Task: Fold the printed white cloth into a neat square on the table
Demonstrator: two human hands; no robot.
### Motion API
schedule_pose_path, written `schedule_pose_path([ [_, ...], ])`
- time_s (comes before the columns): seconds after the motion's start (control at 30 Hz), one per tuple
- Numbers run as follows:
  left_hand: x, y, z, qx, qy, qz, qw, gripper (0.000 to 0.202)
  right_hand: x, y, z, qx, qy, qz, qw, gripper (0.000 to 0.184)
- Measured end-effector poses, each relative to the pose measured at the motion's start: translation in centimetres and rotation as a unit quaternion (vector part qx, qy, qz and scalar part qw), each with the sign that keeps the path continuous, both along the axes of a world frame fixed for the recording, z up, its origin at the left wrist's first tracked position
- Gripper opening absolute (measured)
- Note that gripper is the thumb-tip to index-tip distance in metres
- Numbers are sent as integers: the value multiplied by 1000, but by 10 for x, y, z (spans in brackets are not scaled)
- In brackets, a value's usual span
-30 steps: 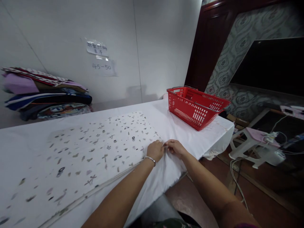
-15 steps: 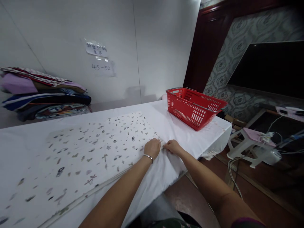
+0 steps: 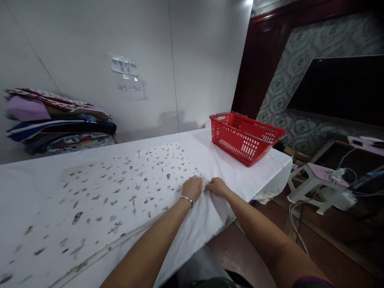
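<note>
A white cloth with small scattered prints (image 3: 126,192) lies flat on the table, its front edge showing folded layers. My left hand (image 3: 192,188), with a silver bracelet at the wrist, is closed at the cloth's right front corner, fingertips gripping its edge. Just to the right, my right hand (image 3: 217,186) pinches the corner of the same cloth between thumb and fingers. A small pale bit of fabric shows between the two hands. The fingertips of both hands are partly hidden.
A red plastic basket (image 3: 240,140) stands on the white-covered table (image 3: 192,140), behind and right of my hands. Folded clothes (image 3: 60,120) are piled at the back left. A white and pink stool (image 3: 318,180) with cables stands on the floor at the right.
My right hand has drawn slightly at the cloth's corner, and more pale fabric shows between the hands. The left hand stays nearly where it was. The view has shifted slightly.
</note>
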State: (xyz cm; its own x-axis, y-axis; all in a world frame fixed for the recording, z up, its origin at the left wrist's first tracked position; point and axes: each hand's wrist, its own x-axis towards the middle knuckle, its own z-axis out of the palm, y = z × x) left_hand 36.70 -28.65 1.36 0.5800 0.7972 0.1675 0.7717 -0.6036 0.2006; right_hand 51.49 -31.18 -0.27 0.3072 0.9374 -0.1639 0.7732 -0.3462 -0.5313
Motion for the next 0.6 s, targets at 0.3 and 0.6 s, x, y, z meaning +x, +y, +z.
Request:
schedule_pose_path([
  [0.3,-1,-1,4,-10,13,2,1000,31,-3,5,-5,36,121,-27,992,10],
  [0.6,1,-2,5,15,14,-39,999,27,-4,-8,-1,85,405,-48,909,18],
])
